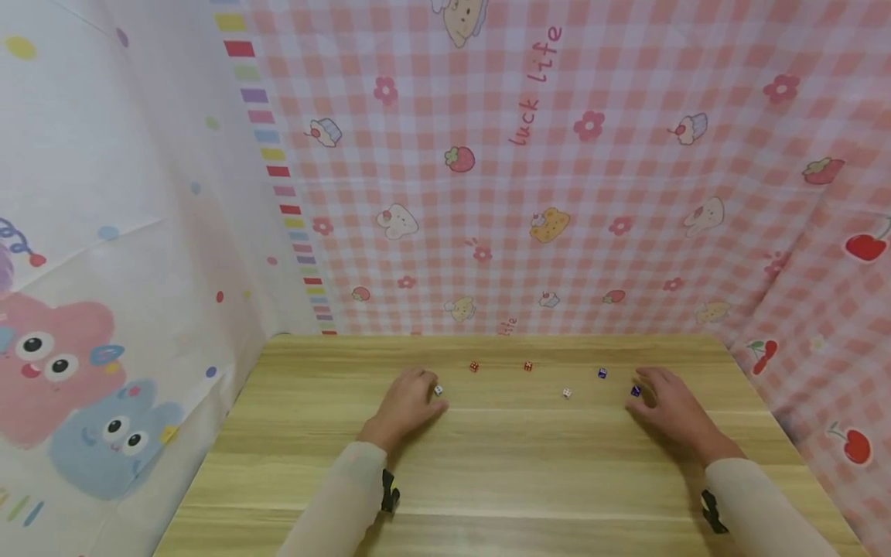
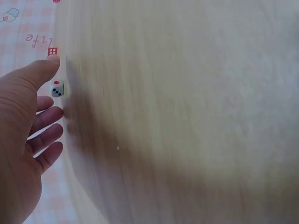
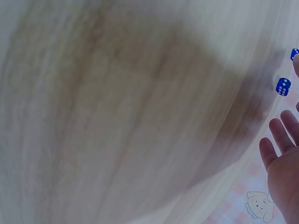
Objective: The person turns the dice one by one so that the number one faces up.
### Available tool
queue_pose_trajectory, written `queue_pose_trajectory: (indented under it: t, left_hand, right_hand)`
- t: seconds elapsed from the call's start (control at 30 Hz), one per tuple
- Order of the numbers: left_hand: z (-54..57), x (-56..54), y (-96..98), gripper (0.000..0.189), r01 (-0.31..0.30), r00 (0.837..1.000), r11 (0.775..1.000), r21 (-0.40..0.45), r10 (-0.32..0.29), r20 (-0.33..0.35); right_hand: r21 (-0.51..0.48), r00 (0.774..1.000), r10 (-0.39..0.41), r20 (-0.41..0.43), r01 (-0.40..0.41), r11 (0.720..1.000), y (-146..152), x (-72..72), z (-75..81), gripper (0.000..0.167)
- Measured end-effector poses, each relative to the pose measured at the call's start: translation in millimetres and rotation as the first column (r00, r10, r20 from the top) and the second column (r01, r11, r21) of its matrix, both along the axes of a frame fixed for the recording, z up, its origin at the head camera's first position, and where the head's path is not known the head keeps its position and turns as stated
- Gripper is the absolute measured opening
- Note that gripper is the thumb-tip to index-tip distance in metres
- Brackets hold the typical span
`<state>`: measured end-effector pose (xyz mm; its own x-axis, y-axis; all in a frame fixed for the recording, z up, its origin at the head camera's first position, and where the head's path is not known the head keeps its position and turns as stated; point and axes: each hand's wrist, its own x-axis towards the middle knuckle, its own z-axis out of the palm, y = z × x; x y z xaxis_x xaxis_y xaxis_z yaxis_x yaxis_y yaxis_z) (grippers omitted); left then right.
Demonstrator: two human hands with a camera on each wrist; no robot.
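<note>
On the wooden table my left hand [image 1: 407,406] is around a white die [image 1: 438,390], thumb on the near side and fingers on the far side. In the left wrist view this white die [image 2: 57,88] shows in the gap between thumb and fingers, with space around it. My right hand [image 1: 671,406] spreads thumb and fingers beside a dark blue die [image 1: 636,391]. In the right wrist view the blue die [image 3: 283,87] sits just off the fingertips, and part of the hand is out of frame.
A second blue die [image 1: 602,373] lies left of my right hand. Between the hands are another white die [image 1: 567,393], a red die [image 1: 528,366] and a second red die [image 1: 474,366]. Behind the table [image 1: 515,480] hangs a pink checked cloth [image 1: 515,193]; a white printed cloth [image 1: 139,155] hangs at left.
</note>
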<state>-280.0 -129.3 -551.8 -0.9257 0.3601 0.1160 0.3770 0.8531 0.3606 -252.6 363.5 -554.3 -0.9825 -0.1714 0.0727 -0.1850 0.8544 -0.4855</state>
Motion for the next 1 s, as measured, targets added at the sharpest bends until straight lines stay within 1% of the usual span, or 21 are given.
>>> queue_pose_trajectory:
  t: [0.17,0.37,0.5,0.7,1.0]
  left_hand:
    - [-3.0,-2.5,4.2,0.034,-0.009,0.999,1.0,0.012,0.009,-0.041]
    - [-9.8,-7.6,7.9,0.02,0.002,0.994,1.0,0.011,-0.001,-0.105]
    - [-13.9,-10.4,10.3,0.01,-0.004,0.99,1.0,0.029,0.008,-0.143]
    - [-13.9,-10.6,11.6,0.004,-0.021,0.99,0.999,0.044,0.027,-0.136]
    - [-10.8,-9.2,13.0,0.004,-0.026,0.996,0.996,0.09,0.034,-0.079]
  right_hand:
    - [0.005,1.0,-0.003,0.005,0.003,1.0,0.5,-0.8,0.8,0.07]
    - [0.033,1.0,-0.005,-0.013,0.006,0.999,-1.5,-0.3,1.8,0.061]
    - [0.042,1.0,-0.016,-0.026,0.018,0.999,0.1,0.3,1.0,0.056]
    - [0.04,0.998,-0.016,-0.06,0.018,0.999,2.2,-2.4,-1.9,0.044]
    - [0.04,0.996,0.01,-0.084,-0.007,0.999,0.7,-8.1,-7.3,0.026]
